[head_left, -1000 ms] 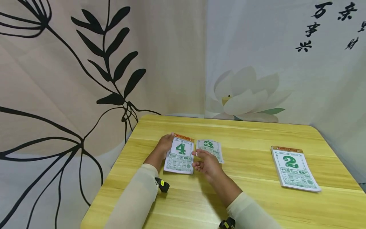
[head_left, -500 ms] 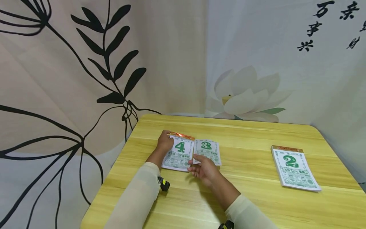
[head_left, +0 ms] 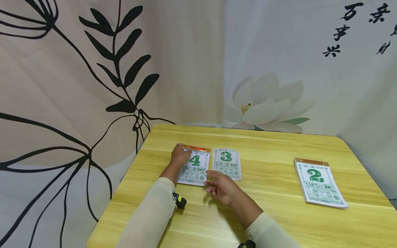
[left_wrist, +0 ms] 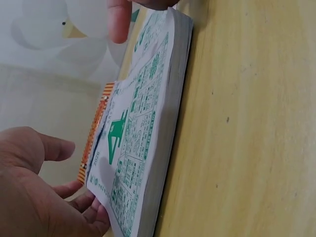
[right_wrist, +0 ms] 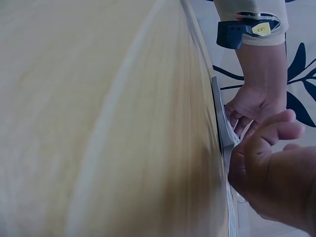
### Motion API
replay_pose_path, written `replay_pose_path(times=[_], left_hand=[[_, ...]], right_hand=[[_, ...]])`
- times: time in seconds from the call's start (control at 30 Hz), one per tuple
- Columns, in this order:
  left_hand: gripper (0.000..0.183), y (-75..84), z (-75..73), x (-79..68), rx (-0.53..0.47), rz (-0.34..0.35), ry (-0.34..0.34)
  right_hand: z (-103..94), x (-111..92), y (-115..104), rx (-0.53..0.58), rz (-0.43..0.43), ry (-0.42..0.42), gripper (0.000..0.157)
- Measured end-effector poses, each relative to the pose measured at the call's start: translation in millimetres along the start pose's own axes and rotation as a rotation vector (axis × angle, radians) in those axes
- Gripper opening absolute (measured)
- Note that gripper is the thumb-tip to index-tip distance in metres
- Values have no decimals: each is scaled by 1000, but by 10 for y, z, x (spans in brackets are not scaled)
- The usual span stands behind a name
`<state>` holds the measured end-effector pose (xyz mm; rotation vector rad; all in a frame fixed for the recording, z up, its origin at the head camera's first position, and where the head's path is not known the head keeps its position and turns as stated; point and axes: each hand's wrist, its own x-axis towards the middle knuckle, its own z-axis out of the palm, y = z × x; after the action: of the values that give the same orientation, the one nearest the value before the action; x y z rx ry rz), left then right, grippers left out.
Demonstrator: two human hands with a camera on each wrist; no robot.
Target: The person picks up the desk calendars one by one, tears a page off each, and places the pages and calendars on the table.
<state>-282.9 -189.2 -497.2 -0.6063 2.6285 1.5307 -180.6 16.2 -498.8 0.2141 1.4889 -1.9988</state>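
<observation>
A thick tear-off calendar (head_left: 193,174) with a green 4 and an orange binding lies at the table's left. My left hand (head_left: 180,156) is at its upper left corner. In the left wrist view, the left fingers (left_wrist: 89,207) touch the calendar's side, while the thumb stands apart above the page. By the calendar's lower right corner, my right hand (head_left: 221,186) has loosely bent fingers and its thumb close to the edge. Whether that thumb touches the paper is unclear. A loose calendar sheet (head_left: 227,168) with a green 3 lies flat to the calendar's right.
Another tear-off calendar (head_left: 319,184), showing a green 2, lies at the right of the wooden table (head_left: 266,213). Behind the far edge hangs a printed curtain (head_left: 192,69). Each wrist wears a small black camera device, such as the one on the left wrist (head_left: 179,200).
The calendar shifted left, then slightly back, with my left hand. The loose sheet was straightened and now lies flat and uncovered. My right hand moved down and left, off the sheet, to the calendar's lower corner.
</observation>
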Motion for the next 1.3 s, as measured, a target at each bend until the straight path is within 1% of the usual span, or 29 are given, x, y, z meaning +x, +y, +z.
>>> replay_pose_path(times=[0.23, 0.37, 0.5, 0.63, 0.8, 0.93, 1.03, 1.1, 1.17, 1.3], left_hand=[[60, -24, 7, 1, 39, 18, 2], [58, -31, -1, 9, 17, 24, 0], [57, -32, -20, 7, 7, 34, 1], [55, -21, -7, -19, 39, 85, 12], [52, -4, 49, -129, 57, 138, 33], [48, 3, 144, -229, 82, 192, 65], [44, 20, 220, -301, 97, 246, 83], [43, 46, 269, -355, 91, 281, 77], [42, 83, 312, -411, 76, 316, 55], [42, 163, 395, -513, 45, 357, -7]], right_hand=[[-25, -9, -1, -13, -5, -22, 53], [-47, -17, -13, -13, -11, -17, 52], [-81, -46, -48, -17, -14, 8, 51], [-154, -82, -105, -25, -26, 32, 52], [-269, -108, -159, -20, -39, 35, 52], [-372, -138, -182, -12, -49, 41, 51], [-438, -154, -199, 7, -63, 50, 45], [-483, -164, -220, 24, -82, 60, 38], [-527, -174, -247, 43, -106, 75, 30], [-619, -206, -309, 61, -150, 104, 26]])
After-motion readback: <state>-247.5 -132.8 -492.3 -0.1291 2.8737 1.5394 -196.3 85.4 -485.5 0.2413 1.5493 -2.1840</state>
